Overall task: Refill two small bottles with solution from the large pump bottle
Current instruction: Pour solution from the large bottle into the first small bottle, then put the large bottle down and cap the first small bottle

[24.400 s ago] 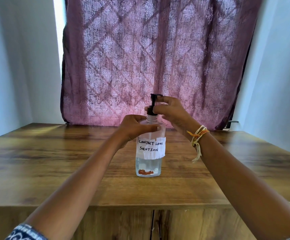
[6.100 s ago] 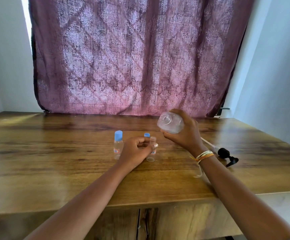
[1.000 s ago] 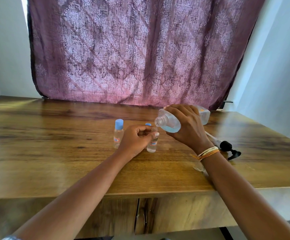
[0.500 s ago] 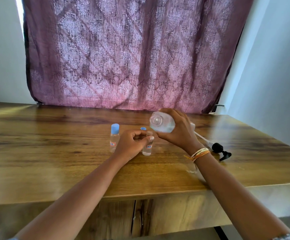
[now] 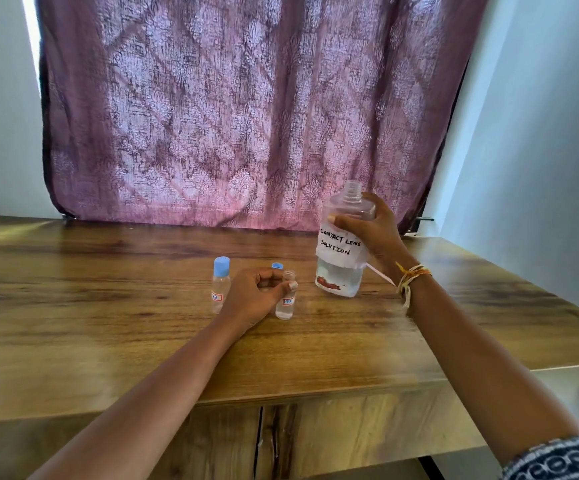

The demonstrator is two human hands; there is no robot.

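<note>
Soft daylight through curtain [image 5: 246, 109], table [image 5: 73, 306] sheen, wide-angle edges

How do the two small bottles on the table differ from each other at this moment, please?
The capped small bottle wears its blue cap, while the open small bottle has a bare neck, with a loose blue cap just behind it. The capped one stands free and untouched; the open one is pinched by the left hand. The capped one stands further left. Both are clear, upright and carry a small red-bordered label.
</note>
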